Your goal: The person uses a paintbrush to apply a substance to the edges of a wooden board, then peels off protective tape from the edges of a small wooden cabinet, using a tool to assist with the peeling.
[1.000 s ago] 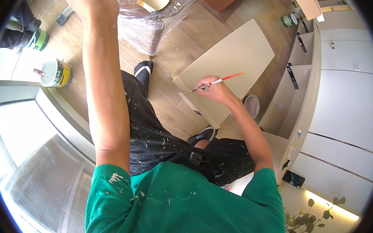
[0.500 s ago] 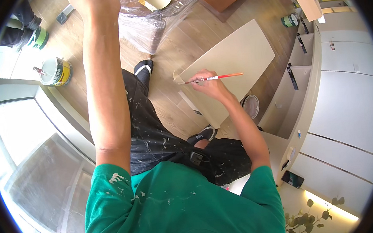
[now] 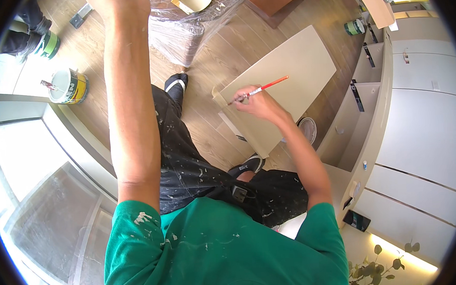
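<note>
My right hand is closed on a slim paintbrush with a red handle. The handle slants up to the right, and the bristle end points down to the left at the near edge of a beige board. Along that edge runs a darker tan strip. My left arm stretches far forward. Only the wrist end of my left hand shows at the top edge; its fingers are out of the picture, so what they hold or touch is hidden.
Left stands a paint bucket with a brush across it. Plastic-wrapped furniture carries an open box. A small tub sits beside the board. Open cabinet drawers line the right. Another person's dark-clothed legs show upper left.
My right hand has shifted slightly, and the paintbrush has tilted from nearly level to slanting, its bristle end now a little further right along the board's edge. My left arm has barely moved.
</note>
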Motion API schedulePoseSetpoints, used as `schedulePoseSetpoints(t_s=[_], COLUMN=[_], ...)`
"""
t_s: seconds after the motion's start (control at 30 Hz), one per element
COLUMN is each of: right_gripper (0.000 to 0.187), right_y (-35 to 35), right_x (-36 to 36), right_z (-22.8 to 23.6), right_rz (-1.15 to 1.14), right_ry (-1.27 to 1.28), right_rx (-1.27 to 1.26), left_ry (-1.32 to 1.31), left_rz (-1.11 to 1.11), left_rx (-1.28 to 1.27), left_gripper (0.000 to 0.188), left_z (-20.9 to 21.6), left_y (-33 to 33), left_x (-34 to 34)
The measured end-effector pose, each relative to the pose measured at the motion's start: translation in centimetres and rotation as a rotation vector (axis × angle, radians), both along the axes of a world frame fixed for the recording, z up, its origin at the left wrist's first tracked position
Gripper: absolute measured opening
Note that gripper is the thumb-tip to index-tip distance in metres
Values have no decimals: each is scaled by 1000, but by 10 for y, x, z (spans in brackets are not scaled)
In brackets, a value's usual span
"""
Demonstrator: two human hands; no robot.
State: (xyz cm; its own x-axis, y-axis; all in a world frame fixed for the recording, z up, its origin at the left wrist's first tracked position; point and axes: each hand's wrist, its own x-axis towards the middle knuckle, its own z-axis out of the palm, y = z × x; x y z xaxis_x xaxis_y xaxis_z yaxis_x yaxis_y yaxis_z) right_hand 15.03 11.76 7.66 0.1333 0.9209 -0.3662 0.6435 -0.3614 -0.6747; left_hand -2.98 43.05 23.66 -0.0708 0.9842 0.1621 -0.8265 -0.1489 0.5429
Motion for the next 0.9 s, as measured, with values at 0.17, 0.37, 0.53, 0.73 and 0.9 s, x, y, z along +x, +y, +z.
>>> schedulePoseSetpoints(t_s=[0.17,0.37,0.53,0.73,0.9], right_gripper=[12,12,12,12,11], right_y=[19,6,4,-15,-34], right_x=[-6,-7,-11,0,1], right_z=[-16,-12,-5,-16,-9], right_rz=[0,-32,-85,46,44], right_ry=[-10,-18,-67,-68,-93], right_rx=[200,224,168,172,114], left_ry=[-251,-1,-223,-225,-235], left_rz=[-313,-30,-290,-324,-347], left_rx=[53,-33,-6,1,-5], left_gripper=[26,25,25,26,27], left_z=[-37,-7,-43,-46,-46], left_y=[42,13,47,54,57], left_x=[-8,-3,-16,-17,-18])
